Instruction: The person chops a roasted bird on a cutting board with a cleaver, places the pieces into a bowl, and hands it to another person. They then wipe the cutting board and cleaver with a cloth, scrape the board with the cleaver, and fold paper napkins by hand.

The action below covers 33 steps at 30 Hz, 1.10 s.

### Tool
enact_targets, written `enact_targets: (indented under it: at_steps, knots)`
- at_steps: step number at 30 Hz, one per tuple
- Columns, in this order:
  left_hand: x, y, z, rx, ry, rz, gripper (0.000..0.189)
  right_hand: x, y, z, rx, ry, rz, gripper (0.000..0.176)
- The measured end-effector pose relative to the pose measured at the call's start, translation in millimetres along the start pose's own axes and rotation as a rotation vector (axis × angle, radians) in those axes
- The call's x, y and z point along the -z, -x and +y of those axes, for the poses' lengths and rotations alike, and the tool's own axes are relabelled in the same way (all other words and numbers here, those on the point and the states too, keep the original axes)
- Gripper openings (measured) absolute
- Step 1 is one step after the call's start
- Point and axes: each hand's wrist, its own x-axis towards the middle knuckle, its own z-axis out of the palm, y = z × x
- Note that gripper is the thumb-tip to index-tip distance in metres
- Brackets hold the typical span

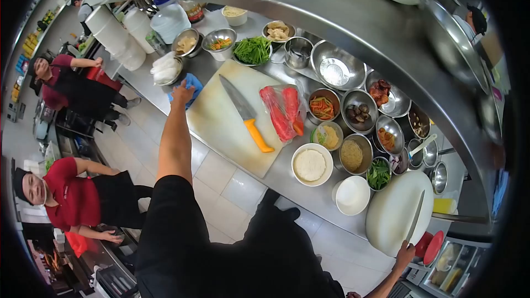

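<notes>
My left hand (183, 94) is on a blue cloth (193, 89) at the left end of a rectangular cutting board (212, 110), its fingers bunched on the fabric. At the lower right my right hand (406, 255) grips a long narrow knife (418, 212), whose blade extends over a round white cutting board (386, 209). A wide knife with a yellow handle (258, 135) lies on the rectangular board, beside red meat in clear plastic (280, 111).
Metal bowls of ingredients (359, 110) crowd the counter behind and right of the boards. Chopped greens (252, 51) and stacked white containers (117, 38) stand farther left. A steel shelf (331, 16) arches overhead. Two co-workers in red shirts (65, 190) (61, 80) stand at the left.
</notes>
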Motion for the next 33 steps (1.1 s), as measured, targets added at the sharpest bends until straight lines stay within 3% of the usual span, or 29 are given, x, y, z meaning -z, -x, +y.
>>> enact_targets:
  at_steps: [2, 3, 5, 6, 7, 9, 11, 13, 14, 15, 16, 17, 18, 19, 20, 21, 22, 23, 25, 26, 28, 29, 31, 32, 33]
  knots:
    - [3.4, 25.0, 16.7, 0.014, -0.263, 0.057, 0.066, 36.5, 10.1, 13.5, 0.126, 0.045, 0.085, 0.039]
    - [18.5, 20.3, 23.0, 0.020, -0.353, 0.096, 0.063, -23.9, 17.1, -43.8, 0.137, -0.010, 0.088, 0.039]
    - [21.1, 74.1, 7.4, 0.034, -0.213, 0.270, 0.050, -2.1, 38.5, -65.5, 0.186, -0.055, 0.168, 0.041]
    - [14.3, 88.3, -10.8, -0.070, -0.184, 0.324, 0.041, 5.2, 44.5, -81.1, 0.232, -0.119, 0.200, 0.038]
    - [11.8, 95.7, -41.0, -0.053, -0.192, 0.335, 0.041, 10.3, 47.6, -97.7, 0.248, -0.127, 0.186, 0.038]
    - [18.5, 116.6, -101.8, -0.249, -0.095, 0.267, 0.035, 15.8, 55.1, -127.6, 0.215, -0.263, 0.006, 0.033]
    - [29.7, 179.5, -130.8, -0.102, -0.121, 0.156, 0.028, 10.4, 63.2, -163.1, 0.352, -0.312, 0.018, 0.026]
    - [9.6, 232.3, -165.4, -0.006, 0.288, 0.272, 0.026, 3.6, 75.4, -199.3, 0.431, -0.414, -0.016, 0.021]
    - [-0.1, 261.1, -166.6, -0.014, 0.656, 0.163, 0.023, 5.6, 88.4, -226.0, 0.398, -0.509, -0.125, 0.017]
    - [28.0, 337.0, -81.5, 0.054, 0.940, 0.124, 0.023, -3.3, 96.4, -239.3, 0.467, -0.522, -0.174, 0.016]
    - [-4.3, 350.4, -109.5, -0.022, 0.884, 0.184, 0.023, -9.9, 106.4, -255.6, 0.615, -0.405, -0.147, 0.015]
    - [-2.6, 397.4, -67.5, -0.022, 0.965, 0.176, 0.024, -9.6, 119.2, -278.6, 0.575, -0.400, -0.326, 0.014]
    - [-11.1, 433.3, -37.8, -0.058, 0.997, 0.220, 0.025, -20.9, 131.4, -298.3, 0.674, -0.515, -0.364, 0.016]
    - [-15.3, 467.6, -3.3, -0.072, 1.018, 0.261, 0.026, -41.0, 142.3, -310.1, 0.646, -0.550, -0.483, 0.027]
    - [-11.6, 499.0, 35.5, -0.090, 0.989, 0.250, 0.025, -31.8, 156.5, -337.5, 0.536, -0.497, -0.752, 0.035]
    - [-13.3, 522.8, 69.1, -0.102, 1.044, 0.223, 0.023, -45.2, 172.2, -352.4, 0.624, -0.654, -0.788, 0.033]
    - [-14.1, 541.5, 87.7, -0.018, 1.069, 0.040, 0.028, -62.7, 186.5, -365.1, 0.717, -0.815, -0.832, 0.032]
    - [-35.1, 543.3, 94.8, -0.381, 0.808, 0.154, 0.043, -69.3, 196.9, -379.9, 0.655, -0.808, -1.083, 0.029]
    - [-53.0, 544.8, 119.7, -0.503, 0.699, 0.134, 0.056, -91.6, 219.3, -388.8, 0.650, -0.657, -1.412, 0.030]
    - [-56.4, 541.0, 118.5, -0.466, 0.700, 0.182, 0.056, -89.8, 225.1, -387.1, 0.695, -0.627, -1.446, 0.030]
    - [-57.4, 525.7, 111.9, -0.294, 0.603, 0.421, 0.061, -79.1, 230.8, -383.8, 1.100, -0.596, -1.275, 0.026]
    - [-53.1, 514.8, 106.2, -0.272, 0.600, 0.451, 0.061, -73.7, 233.3, -380.7, 1.131, -0.586, -1.295, 0.026]
    - [-42.7, 502.9, 96.9, -0.182, 0.765, 0.697, 0.060, -60.9, 236.1, -363.5, 1.299, -0.584, -1.215, 0.033]
    - [-33.6, 499.4, 90.5, -0.175, 0.762, 0.707, 0.060, -54.9, 235.3, -357.5, 1.309, -0.489, -1.244, 0.034]
    - [-16.5, 499.1, 82.5, 0.016, 1.175, 0.396, 0.057, -51.0, 232.8, -354.0, 1.313, -0.491, -1.245, 0.034]
